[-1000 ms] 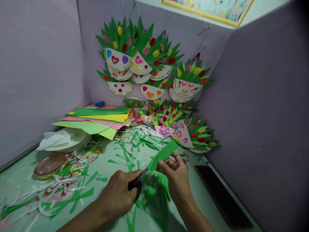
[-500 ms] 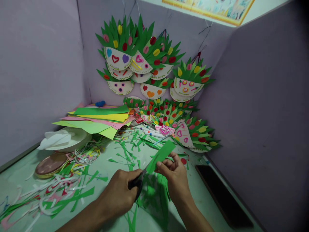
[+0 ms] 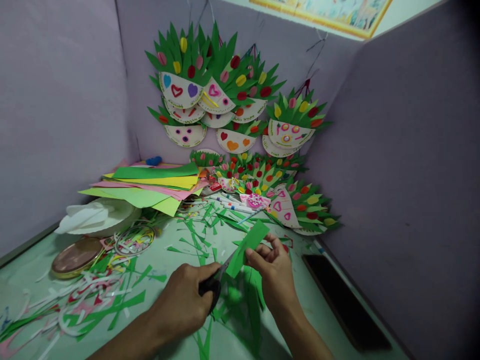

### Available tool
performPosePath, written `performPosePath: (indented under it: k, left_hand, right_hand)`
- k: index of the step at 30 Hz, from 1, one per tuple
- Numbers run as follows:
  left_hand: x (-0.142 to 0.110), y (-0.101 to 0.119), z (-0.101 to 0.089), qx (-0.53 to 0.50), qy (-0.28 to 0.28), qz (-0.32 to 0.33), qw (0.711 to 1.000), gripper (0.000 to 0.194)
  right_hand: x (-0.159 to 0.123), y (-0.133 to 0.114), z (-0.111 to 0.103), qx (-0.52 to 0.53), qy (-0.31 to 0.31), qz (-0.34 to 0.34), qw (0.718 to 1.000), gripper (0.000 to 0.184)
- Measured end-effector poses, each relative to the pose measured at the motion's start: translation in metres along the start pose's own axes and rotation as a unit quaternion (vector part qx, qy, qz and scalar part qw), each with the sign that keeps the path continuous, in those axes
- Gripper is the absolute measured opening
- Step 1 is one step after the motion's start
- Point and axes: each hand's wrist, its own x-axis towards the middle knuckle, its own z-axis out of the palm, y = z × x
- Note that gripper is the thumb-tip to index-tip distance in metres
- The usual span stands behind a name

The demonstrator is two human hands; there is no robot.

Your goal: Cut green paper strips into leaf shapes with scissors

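Observation:
My left hand [image 3: 189, 295] is closed around the black handles of a pair of scissors [image 3: 211, 289], whose blades point up and to the right. They meet the lower left edge of a green paper strip [image 3: 250, 243]. Pinched between thumb and fingers, that strip is held by my right hand [image 3: 272, 262] and slants up to the right. Below both hands, cut green paper pieces [image 3: 254, 312] lie on the pale green table [image 3: 168, 345], partly in shadow. How far the blades have gone into the strip I cannot tell.
Stacked coloured paper [image 3: 150, 186] lies at the back left, near white paper plates [image 3: 123, 220] and a round tin [image 3: 77, 257]. Paper scraps [image 3: 90, 305] litter the left side. A dark phone-like slab [image 3: 345, 302] lies at right. Decorated half-plates [image 3: 232, 142] hang on the back wall.
The green strip and my right hand have shifted very slightly, and the scissors' blades show a little more along the strip's edge. The camera view has moved a touch.

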Motion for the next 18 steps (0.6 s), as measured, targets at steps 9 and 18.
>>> performPosePath:
  k: [9, 18]
  left_hand:
    - [0.0006, -0.0026, 0.0015, -0.002, -0.013, 0.029, 0.999, 0.016]
    - [0.0022, -0.0040, 0.0024, -0.030, -0.027, 0.025, 0.999, 0.017]
  right_hand:
    - [0.0001, 0.0021, -0.0004, -0.004, -0.004, 0.008, 1.000, 0.049]
    - [0.0008, 0.0043, 0.0002, -0.004, -0.010, 0.016, 1.000, 0.049]
